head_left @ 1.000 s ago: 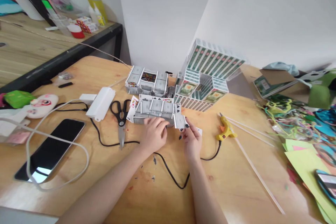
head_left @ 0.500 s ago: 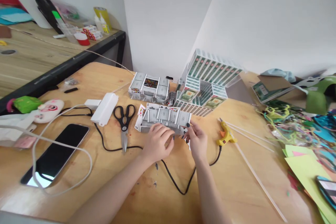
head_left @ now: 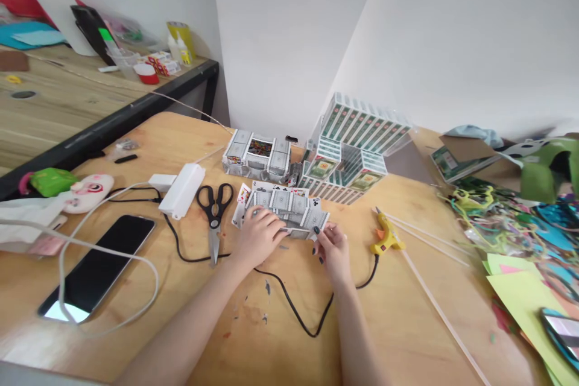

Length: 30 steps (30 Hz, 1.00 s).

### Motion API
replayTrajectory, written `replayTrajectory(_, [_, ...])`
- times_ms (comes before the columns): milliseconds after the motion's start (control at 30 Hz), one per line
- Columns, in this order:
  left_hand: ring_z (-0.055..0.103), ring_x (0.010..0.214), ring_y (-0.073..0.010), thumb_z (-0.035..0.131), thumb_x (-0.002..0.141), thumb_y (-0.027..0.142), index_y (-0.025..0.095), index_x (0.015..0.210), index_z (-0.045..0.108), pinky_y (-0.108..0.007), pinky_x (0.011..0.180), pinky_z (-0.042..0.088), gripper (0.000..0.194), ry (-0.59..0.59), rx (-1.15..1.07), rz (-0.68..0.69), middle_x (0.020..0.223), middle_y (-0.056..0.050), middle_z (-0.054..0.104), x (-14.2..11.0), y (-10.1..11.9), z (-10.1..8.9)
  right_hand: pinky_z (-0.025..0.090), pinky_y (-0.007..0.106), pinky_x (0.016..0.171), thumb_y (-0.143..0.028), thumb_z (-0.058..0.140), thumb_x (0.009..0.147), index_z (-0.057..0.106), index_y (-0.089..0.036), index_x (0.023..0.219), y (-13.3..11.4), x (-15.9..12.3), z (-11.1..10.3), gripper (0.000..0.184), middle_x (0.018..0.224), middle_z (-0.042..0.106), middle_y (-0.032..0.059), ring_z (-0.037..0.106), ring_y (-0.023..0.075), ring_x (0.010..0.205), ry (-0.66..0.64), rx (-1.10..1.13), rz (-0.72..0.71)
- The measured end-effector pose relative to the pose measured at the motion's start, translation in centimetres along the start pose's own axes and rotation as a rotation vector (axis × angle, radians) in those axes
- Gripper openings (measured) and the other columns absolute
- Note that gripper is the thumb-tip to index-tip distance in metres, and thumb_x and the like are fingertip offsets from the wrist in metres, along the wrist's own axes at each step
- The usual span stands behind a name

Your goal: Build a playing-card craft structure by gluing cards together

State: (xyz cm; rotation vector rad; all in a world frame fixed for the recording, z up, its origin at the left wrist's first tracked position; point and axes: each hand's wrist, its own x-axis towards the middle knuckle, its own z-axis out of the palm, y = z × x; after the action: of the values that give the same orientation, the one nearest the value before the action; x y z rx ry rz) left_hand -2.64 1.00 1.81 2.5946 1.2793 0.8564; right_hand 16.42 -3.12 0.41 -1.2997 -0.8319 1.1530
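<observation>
A low structure of grey-backed playing cards [head_left: 283, 200] lies on the table in front of me, with some card faces showing along its back and left edges. My left hand [head_left: 261, 234] rests over its front left part, fingers spread and slightly bent. Between thumb and fingers, my right hand [head_left: 332, 247] pinches a playing card [head_left: 315, 218] at the structure's right end; the card sits tilted there. Behind stands a finished-looking box of cards [head_left: 257, 155] with a dark window in its top. Black-handled scissors [head_left: 214, 217] lie to the left.
A yellow glue gun [head_left: 385, 236] with its black cord lies at right, near clear glue sticks [head_left: 446, 316]. Stacked green card boxes [head_left: 357, 132] stand behind. A phone [head_left: 102, 265], white cable and white adapter [head_left: 182, 190] occupy the left; craft scraps [head_left: 493, 217] crowd the right.
My left hand has shifted left and its fingers have spread onto the cards. My right hand has moved slightly left and down, and the card it holds is now tilted.
</observation>
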Motion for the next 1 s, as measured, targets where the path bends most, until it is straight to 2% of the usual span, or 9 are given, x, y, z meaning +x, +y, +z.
replayTrajectory(100, [0.057,0.080,-0.0182,0.054,0.083,0.029,0.022,0.080,0.064,-0.037,0.080,0.037,0.013,-0.003,-0.013,-0.025,0.077,-0.002,0.067,0.0,-0.4,0.2,0.025,0.015,0.027,-0.043,0.066,0.070,0.047,-0.022,0.092,0.1,-0.1,0.0,0.036,0.068,0.057,-0.0058,0.045,0.0043,0.033,-0.030,-0.039,-0.003])
replayTrajectory(200, [0.057,0.080,-0.0174,0.055,0.083,0.029,0.022,0.081,0.064,-0.036,0.080,0.037,0.011,-0.021,-0.061,-0.024,0.079,-0.001,0.067,0.0,-0.6,0.2,0.028,0.016,0.028,-0.044,0.064,0.071,0.049,-0.020,0.101,-0.1,-0.3,0.1,0.042,0.077,0.062,-0.0011,0.046,0.0043,0.034,-0.039,-0.102,-0.014])
replayTrajectory(333, [0.058,0.085,-0.0174,0.055,0.083,0.030,0.023,0.083,0.064,-0.040,0.089,0.033,0.012,0.014,-0.083,-0.029,0.081,0.000,0.068,0.0,-0.2,0.2,0.032,0.016,0.033,-0.042,0.062,0.074,0.053,-0.017,0.089,-0.2,-0.4,0.3,0.031,0.064,0.057,-0.0035,0.044,0.0037,0.036,-0.026,-0.110,-0.027])
replayTrajectory(500, [0.057,0.088,-0.0182,0.054,0.084,0.026,0.024,0.081,0.064,-0.043,0.095,0.027,0.011,0.053,-0.094,-0.049,0.082,0.000,0.069,-0.1,0.5,0.3,0.034,0.018,0.034,-0.042,0.065,0.072,0.049,-0.018,0.087,-0.2,-0.4,0.4,0.032,0.072,0.061,-0.0018,0.048,0.0048,0.036,-0.032,-0.075,-0.042])
replayTrajectory(600, [0.058,0.086,-0.0176,0.052,0.085,0.026,0.023,0.079,0.063,-0.042,0.091,0.029,0.013,0.046,-0.111,-0.051,0.080,0.001,0.069,-0.1,0.5,0.4,0.033,0.018,0.032,-0.043,0.066,0.071,0.047,-0.019,0.085,-0.3,-0.4,0.4,0.034,0.066,0.060,-0.0038,0.048,0.0058,0.034,-0.032,-0.057,-0.033])
replayTrajectory(733, [0.058,0.081,-0.0169,0.051,0.086,0.027,0.022,0.078,0.062,-0.036,0.082,0.035,0.015,0.035,-0.116,-0.035,0.079,0.000,0.068,0.0,0.3,0.6,0.031,0.017,0.031,-0.047,0.067,0.068,0.045,-0.020,0.081,-0.2,-0.3,0.3,0.038,0.051,0.051,-0.0093,0.047,0.0072,0.032,0.047,-0.017,-0.023])
replayTrajectory(833, [0.058,0.080,-0.0170,0.051,0.086,0.027,0.022,0.080,0.062,-0.035,0.080,0.037,0.014,0.056,-0.113,-0.037,0.079,0.000,0.068,-0.1,0.3,0.6,0.031,0.017,0.032,-0.050,0.068,0.065,0.046,-0.020,0.084,0.2,0.0,0.1,0.043,0.051,0.055,-0.0086,0.045,0.0067,0.031,0.145,0.030,-0.022])
replayTrajectory(933, [0.059,0.081,-0.0167,0.048,0.087,0.025,0.020,0.089,0.062,-0.033,0.078,0.041,0.015,0.129,-0.134,-0.100,0.084,-0.003,0.067,-0.1,0.4,0.5,0.031,0.018,0.033,-0.052,0.068,0.063,0.051,-0.017,0.094,0.4,0.2,-0.2,0.049,0.056,0.061,-0.0045,0.045,0.0069,0.032,0.224,0.050,-0.018])
replayTrajectory(1000, [0.060,0.081,-0.0160,0.044,0.088,0.024,0.019,0.095,0.060,-0.030,0.075,0.044,0.018,0.182,-0.142,-0.173,0.089,-0.004,0.066,0.1,0.4,0.3,0.031,0.019,0.034,-0.051,0.068,0.064,0.054,-0.014,0.103,0.4,0.3,-0.4,0.055,0.053,0.059,-0.0046,0.045,0.0073,0.034,0.256,0.058,-0.019])
